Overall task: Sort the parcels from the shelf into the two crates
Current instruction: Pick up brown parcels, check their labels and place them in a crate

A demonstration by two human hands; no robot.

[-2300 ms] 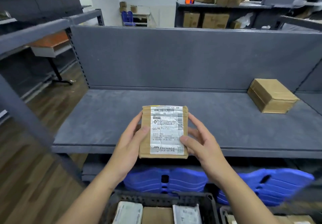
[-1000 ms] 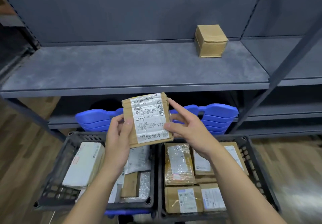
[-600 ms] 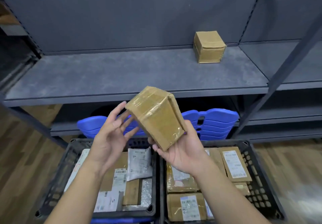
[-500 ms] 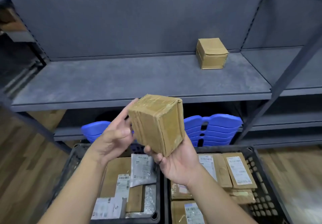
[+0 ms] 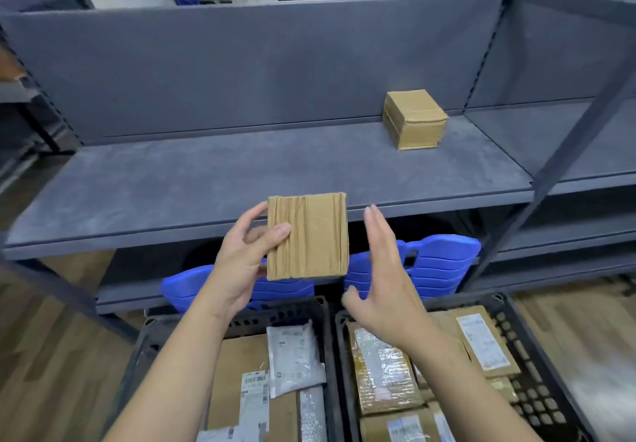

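My left hand (image 5: 246, 262) grips a small brown taped parcel (image 5: 308, 237) by its left edge and holds it upright in front of the grey shelf (image 5: 213, 180), plain side toward me. To the parcel's right, my right hand (image 5: 382, 276) is open with straight fingers and does not touch it. A second brown parcel (image 5: 414, 119) sits at the back right of the shelf. Below my arms stand two dark crates, the left crate (image 5: 146, 345) and the right crate (image 5: 526, 331), each holding several parcels.
Blue folded plastic crates (image 5: 437, 262) lie on the lower shelf behind the crates. A slanted shelf post (image 5: 564, 152) rises at the right. Wooden floor (image 5: 51, 355) shows on both sides. More shelving with cardboard boxes stands in the background.
The parcel was turned from label side to plain side and passed from my right palm to my left hand. My right hand let go and opened beside it. The view tilted upward.
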